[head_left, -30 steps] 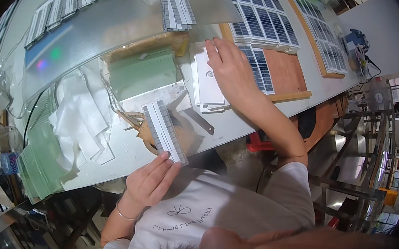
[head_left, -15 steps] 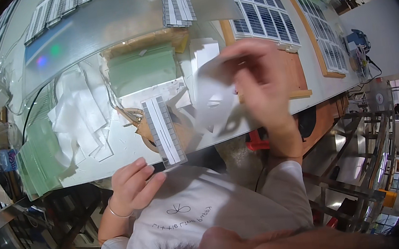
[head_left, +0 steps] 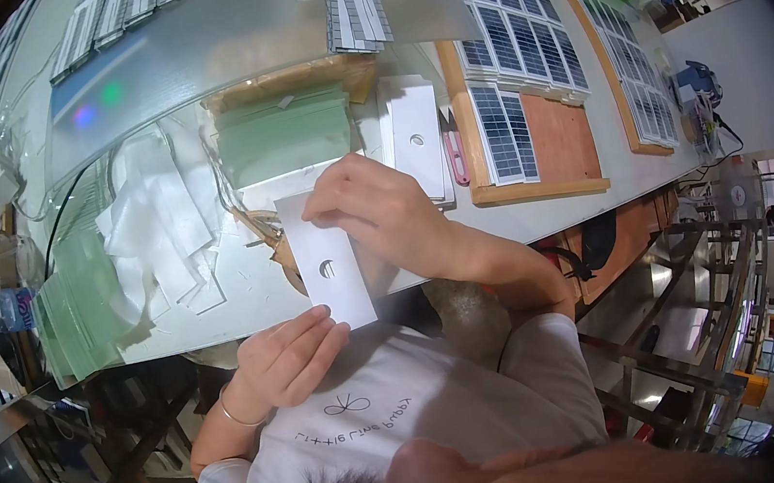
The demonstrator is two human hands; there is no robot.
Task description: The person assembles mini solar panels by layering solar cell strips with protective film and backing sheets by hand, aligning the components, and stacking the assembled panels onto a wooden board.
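A white rectangular sheet with a small round hole [head_left: 311, 242] lies at the front table edge, over the spot where a grey-bordered strip panel was visible earlier. That panel is now covered, though a dark line shows through the hole. My left hand [head_left: 290, 357] is closed, its fingertips pinching the sheet's near end by the lower left edge. Over the far end bends my right hand [head_left: 382, 205], thumb and fingers pressed together on the sheet's upper right edge. Right of it sits a stack of similar white sheets [head_left: 412, 116], one showing the same round hole.
A pink-handled tool [head_left: 458, 162] lies beside the stack. Small solar panels [head_left: 504, 133] fill part of a wood-edged board [head_left: 561, 140]. Green translucent sheets [head_left: 281, 138] and white scraps [head_left: 153, 209] lie left. A raised clear shelf [head_left: 235, 51] carries grey-white strips [head_left: 354, 6].
My right hand has carried the white sheet left from near the stack and set it over the strip panel. My left hand has shifted slightly right and closed on the sheet's near end.
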